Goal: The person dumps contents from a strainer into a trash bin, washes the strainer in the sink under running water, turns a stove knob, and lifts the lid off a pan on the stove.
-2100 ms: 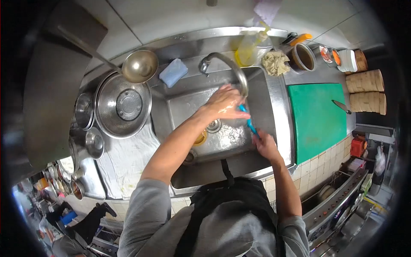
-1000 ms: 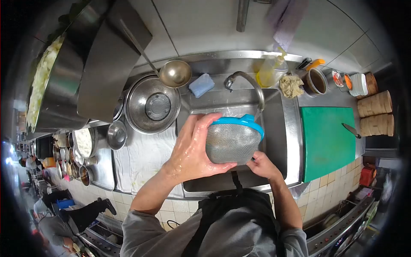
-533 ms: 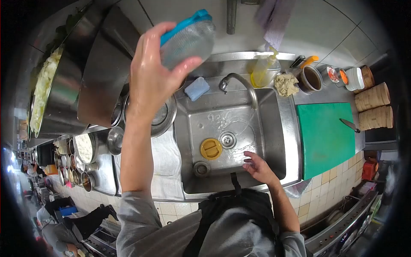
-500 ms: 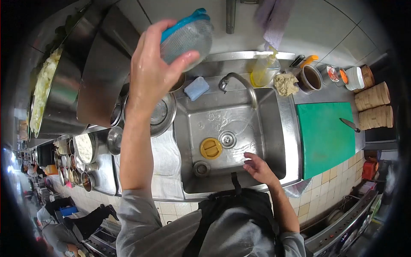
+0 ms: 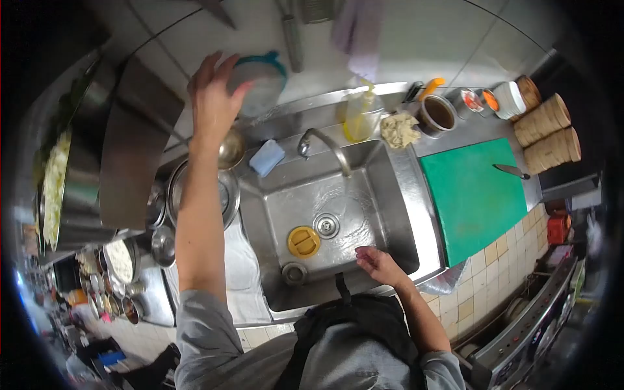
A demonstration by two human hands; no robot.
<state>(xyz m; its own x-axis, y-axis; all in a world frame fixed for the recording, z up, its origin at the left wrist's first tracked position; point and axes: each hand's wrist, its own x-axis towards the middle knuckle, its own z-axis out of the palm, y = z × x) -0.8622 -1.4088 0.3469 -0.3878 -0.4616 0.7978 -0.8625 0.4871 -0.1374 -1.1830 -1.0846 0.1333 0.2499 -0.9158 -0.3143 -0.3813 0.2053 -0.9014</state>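
Note:
My left hand (image 5: 213,104) is raised at the wall, thumb and fingers around the near edge of a fine mesh strainer (image 5: 263,88) with a teal rim. The mesh is blurred and its contact with the wall cannot be made out. Low over the sink's front right, my right hand (image 5: 378,265) has its fingers loosely curled together, with nothing visible in them. On the floor of the steel sink (image 5: 273,201) lie a yellow round lid (image 5: 303,242) and a small metal cup (image 5: 294,273), beside the drain (image 5: 326,225). Water wets the basin under the faucet (image 5: 325,143).
A blue sponge (image 5: 267,158), a soap bottle (image 5: 361,117), a crumpled cloth (image 5: 400,130) and a tub of brown liquid (image 5: 435,116) line the back ledge. Right stands a green cutting board (image 5: 473,195) with a knife (image 5: 511,171). Pots and a white towel (image 5: 244,279) are left.
My left hand has carried the strainer away from me toward the wall. The view has turned, shifting the sink leftward. My right hand stays over the sink, its fingers drawn closer together.

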